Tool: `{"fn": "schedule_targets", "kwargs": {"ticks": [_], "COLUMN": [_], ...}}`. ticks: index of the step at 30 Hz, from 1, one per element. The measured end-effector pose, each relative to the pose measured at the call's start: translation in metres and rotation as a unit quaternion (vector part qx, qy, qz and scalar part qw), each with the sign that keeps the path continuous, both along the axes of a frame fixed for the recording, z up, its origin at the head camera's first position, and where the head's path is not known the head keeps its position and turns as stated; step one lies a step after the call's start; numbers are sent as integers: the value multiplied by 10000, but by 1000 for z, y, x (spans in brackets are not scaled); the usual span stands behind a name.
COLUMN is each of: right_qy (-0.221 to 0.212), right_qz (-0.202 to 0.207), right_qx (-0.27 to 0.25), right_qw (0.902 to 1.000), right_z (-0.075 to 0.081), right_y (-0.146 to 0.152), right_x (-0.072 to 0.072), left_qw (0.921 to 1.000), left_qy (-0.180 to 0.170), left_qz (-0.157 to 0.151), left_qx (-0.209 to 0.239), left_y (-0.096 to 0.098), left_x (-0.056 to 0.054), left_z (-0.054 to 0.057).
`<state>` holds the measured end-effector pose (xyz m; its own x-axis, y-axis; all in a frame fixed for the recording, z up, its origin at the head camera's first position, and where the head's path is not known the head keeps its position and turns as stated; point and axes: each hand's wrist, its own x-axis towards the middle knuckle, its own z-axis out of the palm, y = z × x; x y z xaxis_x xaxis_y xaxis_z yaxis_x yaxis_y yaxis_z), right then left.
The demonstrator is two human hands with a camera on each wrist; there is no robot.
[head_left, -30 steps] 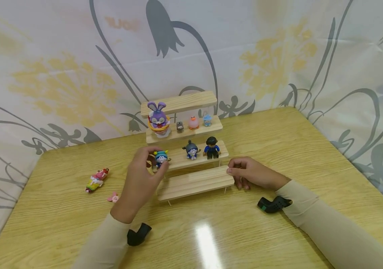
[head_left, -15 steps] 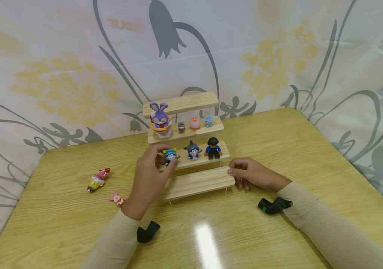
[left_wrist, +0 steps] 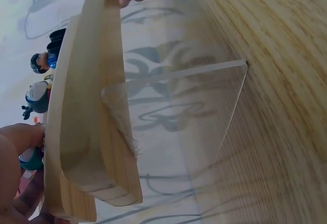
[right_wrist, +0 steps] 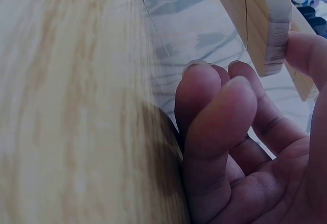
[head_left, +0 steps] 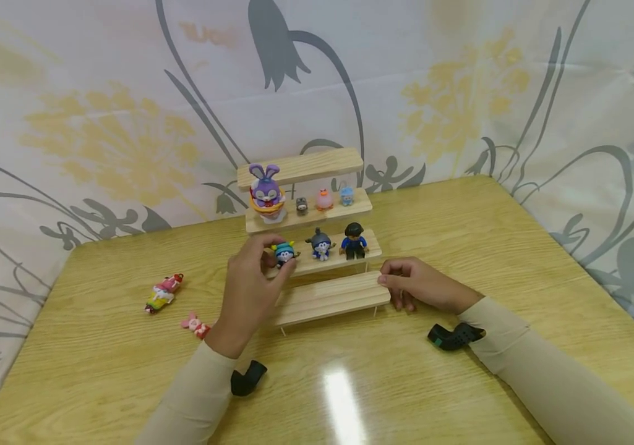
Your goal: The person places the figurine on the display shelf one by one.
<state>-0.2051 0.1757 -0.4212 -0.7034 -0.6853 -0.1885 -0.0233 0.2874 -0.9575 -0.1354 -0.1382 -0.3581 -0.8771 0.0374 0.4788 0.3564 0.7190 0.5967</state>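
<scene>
My left hand (head_left: 247, 290) pinches a small figurine with a teal hat (head_left: 284, 252) between thumb and fingers, at the left end of the second-lowest tier of a wooden stepped display shelf (head_left: 330, 300). In the left wrist view the figurine (left_wrist: 31, 160) is partly hidden by the fingers. Beside it on that tier stand a grey-hatted figurine (head_left: 321, 245) and a black-haired toy figure in blue (head_left: 354, 242). My right hand (head_left: 425, 285) holds the right end of the lowest tier; the right wrist view shows the thumb against the board (right_wrist: 278, 30) and fingers curled below.
On the tier above stand a purple rabbit (head_left: 266, 193), a tiny grey figure (head_left: 302, 206), a pink one (head_left: 325, 201) and a blue one (head_left: 347, 196). A pink-and-yellow figurine (head_left: 164, 293) and a pink, big-eared figurine (head_left: 197, 326) lie on the table, left of the shelf.
The left hand has slid rightward along the tier with the teal-hatted figurine, closer to the grey-hatted one, and has almost stopped in the last half second. The right hand stays at the shelf's end.
</scene>
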Motion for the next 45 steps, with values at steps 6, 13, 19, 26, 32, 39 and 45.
{"fn": "schedule_targets", "kwargs": {"ticks": [6, 13, 19, 26, 32, 39, 45], "right_qy": [0, 29, 20, -81, -101, -35, -56], "right_qz": [12, 1, 32, 100, 79, 70, 97], "right_qx": [27, 6, 6, -151, -139, -156, -134], "right_qw": [10000, 10000, 10000, 9998, 9998, 9998, 9998], "right_z": [0, 1, -1, -1, -1, 0, -1], "right_y": [0, 1, 1, -1, 1, 1, 1], "right_x": [-1, -2, -1, -2, -2, -3, -3], "left_qw": [9999, 9997, 9985, 9979, 9982, 9953, 9917], "left_qy": [66, 18, -226, -163, -96, -289, -611], "left_qz": [46, -240, -465, -412, -69, 211, 372], "left_qx": [-94, 84, 180, 462, 584, 902, 1070], "left_y": [-1, -6, -11, -25, -41, -58, -71], "left_x": [0, -2, 2, 2, 0, -5, -5], "left_z": [-3, 1, 4, 2, 2, 0, -5]}}
